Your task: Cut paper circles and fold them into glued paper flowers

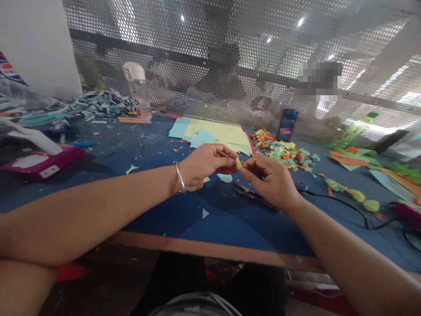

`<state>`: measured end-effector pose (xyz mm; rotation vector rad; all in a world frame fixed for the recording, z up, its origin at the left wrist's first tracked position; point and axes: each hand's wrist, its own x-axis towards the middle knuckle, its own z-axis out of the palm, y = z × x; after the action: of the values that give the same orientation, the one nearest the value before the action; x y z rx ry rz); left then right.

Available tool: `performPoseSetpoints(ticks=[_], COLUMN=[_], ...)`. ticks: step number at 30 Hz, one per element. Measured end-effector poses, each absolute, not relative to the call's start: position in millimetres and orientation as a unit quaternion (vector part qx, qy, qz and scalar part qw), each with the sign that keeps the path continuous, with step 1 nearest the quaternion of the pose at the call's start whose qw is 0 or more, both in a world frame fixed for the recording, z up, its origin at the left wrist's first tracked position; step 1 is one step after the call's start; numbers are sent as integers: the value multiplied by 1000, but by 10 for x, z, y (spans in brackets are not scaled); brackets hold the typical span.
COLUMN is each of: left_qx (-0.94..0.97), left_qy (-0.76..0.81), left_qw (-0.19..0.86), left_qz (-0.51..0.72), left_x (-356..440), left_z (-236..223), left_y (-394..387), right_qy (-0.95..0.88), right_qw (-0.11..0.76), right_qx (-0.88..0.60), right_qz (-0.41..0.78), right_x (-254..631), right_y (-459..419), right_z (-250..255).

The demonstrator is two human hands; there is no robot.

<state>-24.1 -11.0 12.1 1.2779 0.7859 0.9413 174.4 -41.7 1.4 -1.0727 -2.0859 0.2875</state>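
Both my hands meet above the blue table (138,153) near its middle. My left hand (205,164), with a silver bangle on the wrist, pinches a small yellow paper piece (238,163) between thumb and fingers. My right hand (271,180) pinches the same piece from the other side, fingers closed on it. Dark scissors (250,193) lie on the table just under my right hand.
A stack of yellow and light blue paper sheets (213,131) lies behind my hands, with a heap of coloured paper scraps (283,149) to its right. A clear bottle (138,90) and shredded paper stand at back left, a pink case (41,162) at left, a black cable (355,208) at right.
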Motion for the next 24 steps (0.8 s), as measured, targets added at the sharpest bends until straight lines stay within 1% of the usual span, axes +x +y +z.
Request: performPoseSetpoints(ticks=[13,18,21,23,24], left_qx=[559,578,618,681,723], left_qy=[342,336,339,344,349], left_qw=[644,632,596,544,501], left_qz=[394,393,384,350,322], left_x=[-249,-264,-309,-353,-376], left_z=[132,102,104,119,128], left_y=[-103,-75,-44,-23,-16], right_qy=[-829,-834,-838,-838,-838], right_qw=[366,355,347,341,339], right_qx=[-403,-406,-408,-412,-414], right_qz=[127,116,106,104,102], right_x=[1738,1734,1741,1753,1760], right_y=[-418,-415,-410,-405,-403], right_z=[18,35,37,35,34])
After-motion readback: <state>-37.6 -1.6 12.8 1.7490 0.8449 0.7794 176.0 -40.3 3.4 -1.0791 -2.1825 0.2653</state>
